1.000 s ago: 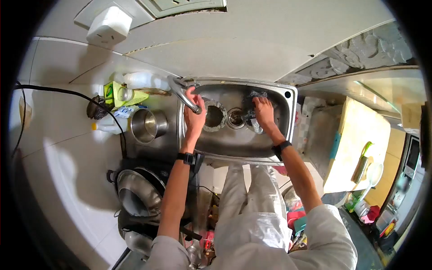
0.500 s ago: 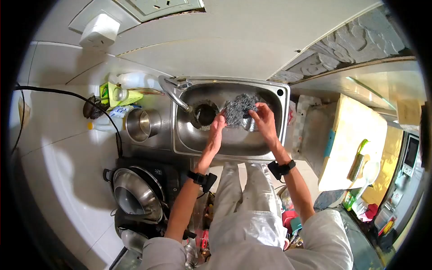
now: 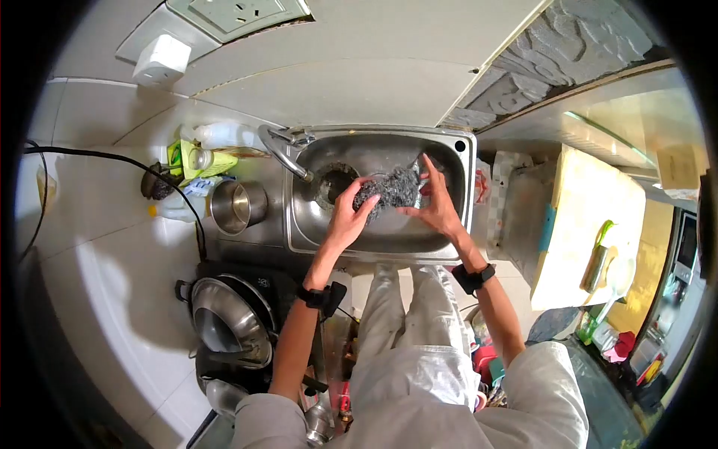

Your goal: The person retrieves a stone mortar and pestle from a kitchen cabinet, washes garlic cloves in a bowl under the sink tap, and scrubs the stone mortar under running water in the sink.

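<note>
A tangled grey steel wool scourer (image 3: 398,187) is held over the stainless sink (image 3: 389,243). My left hand (image 3: 347,218) grips its left end, with the thumb and fingers curled round it. At the other end, my right hand (image 3: 441,212) has its fingers spread, with the index finger pointing up and the thumb reaching left. Its fingertips are close to the wool; whether they touch it is hard to see. Left of the scourer, the drain (image 3: 336,185) lies below the curved tap (image 3: 288,156).
A steel pot (image 3: 238,207) and bottles (image 3: 228,135) stand left of the sink. A large wok (image 3: 228,318) sits on the black stove at lower left. On the right, a cutting board (image 3: 580,224) carries a knife (image 3: 596,269) and a green vegetable.
Both hands have shifted slightly lower over the sink. My right hand has opened, its fingers spreading from the scourer. My left hand has closed further round the left end.
</note>
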A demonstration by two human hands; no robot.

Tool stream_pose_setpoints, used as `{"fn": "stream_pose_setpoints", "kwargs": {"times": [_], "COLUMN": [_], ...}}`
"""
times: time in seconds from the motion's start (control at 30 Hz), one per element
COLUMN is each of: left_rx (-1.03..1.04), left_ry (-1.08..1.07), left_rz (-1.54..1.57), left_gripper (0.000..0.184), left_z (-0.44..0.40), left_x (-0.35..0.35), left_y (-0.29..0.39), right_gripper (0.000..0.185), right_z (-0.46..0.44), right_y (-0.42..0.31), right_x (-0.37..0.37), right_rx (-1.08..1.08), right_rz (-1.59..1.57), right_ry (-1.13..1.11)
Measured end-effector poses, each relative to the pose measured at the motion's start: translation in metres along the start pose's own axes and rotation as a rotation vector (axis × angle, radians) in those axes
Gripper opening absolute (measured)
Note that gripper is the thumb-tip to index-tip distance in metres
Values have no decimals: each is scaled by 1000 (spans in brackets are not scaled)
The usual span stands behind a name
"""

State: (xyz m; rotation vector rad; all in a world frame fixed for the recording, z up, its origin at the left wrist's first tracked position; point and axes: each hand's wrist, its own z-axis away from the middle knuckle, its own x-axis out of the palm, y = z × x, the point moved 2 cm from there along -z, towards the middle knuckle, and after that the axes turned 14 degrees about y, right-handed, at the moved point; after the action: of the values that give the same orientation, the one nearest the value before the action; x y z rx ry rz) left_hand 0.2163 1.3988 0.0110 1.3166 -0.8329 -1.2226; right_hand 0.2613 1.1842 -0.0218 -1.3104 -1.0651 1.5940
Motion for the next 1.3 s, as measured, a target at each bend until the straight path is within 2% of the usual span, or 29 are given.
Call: {"fn": "stream_pose_setpoints", "kwargs": {"times": [0.03,0.07,0.13,0.17,0.2,0.27,0.3,0.33,0.4,0.43,0.47,0.5,0.53,0.57,0.6,0.67,0.73,0.77,0.8,0.83,0.87,0.9,0.93,1.0,1.07,1.13,1.2,1.23,1.3], "left_rx": [2,7,11,29,47,75,142,207,253,309,367,408,435,453,468,465,470,429,424,343,264,306,359,408,416,353,337,290,266], "left_ry": [-4,-63,-125,-115,-104,-83,-31,21,-36,-38,-37,-92,-87,-69,-52,-88,-171,-142,-141,-102,-64,29,108,222,314,384,423,454,499], "left_rz": [-2,-42,-81,-102,-122,-134,-195,-255,-329,-394,-459,-563,-638,-698,-758,-762,-692,-533,-532,-343,-154,-112,-183,-299,-398,-471,-553,-568,-639], "left_gripper": [28,28,28,27,26,28,31,34,56,62,68,78,76,74,72,69,69,65,65,64,63,62,51,46,37,33,29,30,32], "left_z": [-1,-2,-2,-3,-3,-4,-3,-1,6,10,15,18,21,24,27,32,36,39,40,39,37,34,34,37,35,26,11,0,-22], "left_x": [-2,-3,-3,-4,-4,-3,1,4,15,22,30,34,39,43,46,51,54,54,50,42,34,29,22,8,-5,-21,-43,-56,-78], "left_y": [12,24,39,44,47,48,51,55,49,47,46,52,54,53,52,50,45,43,41,39,36,37,38,42,26,11,-4,-21,-34], "right_gripper": [97,97,94,82,82,68,59,59,56,65,65,71,78,90,90,97,99,95,92,92,83,76,76,57,55,53,55,65,69], "right_z": [-2,-6,-10,-11,-11,-12,-9,-6,-1,1,6,15,20,21,23,26,27,27,27,25,22,19,18,18,21,22,20,16,15], "right_y": [-2,0,6,18,15,16,9,4,0,4,9,20,25,27,34,42,38,38,33,29,23,19,16,11,54,61,46,17,26], "right_x": [-2,-5,-5,-2,-3,3,7,13,21,21,24,28,30,29,30,35,35,35,33,33,33,34,34,36,44,41,32,27,27], "right_rx": [-108,-107,-244,-296,-296,97,49,49,273,349,344,520,699,761,762,724,647,706,765,768,718,665,668,683,744,803,755,738,692], "right_rz": [26,25,33,-89,-88,-177,-266,-267,-518,-424,-424,-539,-650,-899,-897,-1219,-917,-874,-829,-826,-925,-1022,-1022,-1078,-1019,-956,-765,-736,-615], "right_ry": [-23,-19,-227,-194,-191,-297,-222,-223,-151,-207,-211,-131,-48,-179,-185,-249,-235,-170,-104,-105,-141,-175,-176,-222,-192,-170,-252,-266,-263]}}
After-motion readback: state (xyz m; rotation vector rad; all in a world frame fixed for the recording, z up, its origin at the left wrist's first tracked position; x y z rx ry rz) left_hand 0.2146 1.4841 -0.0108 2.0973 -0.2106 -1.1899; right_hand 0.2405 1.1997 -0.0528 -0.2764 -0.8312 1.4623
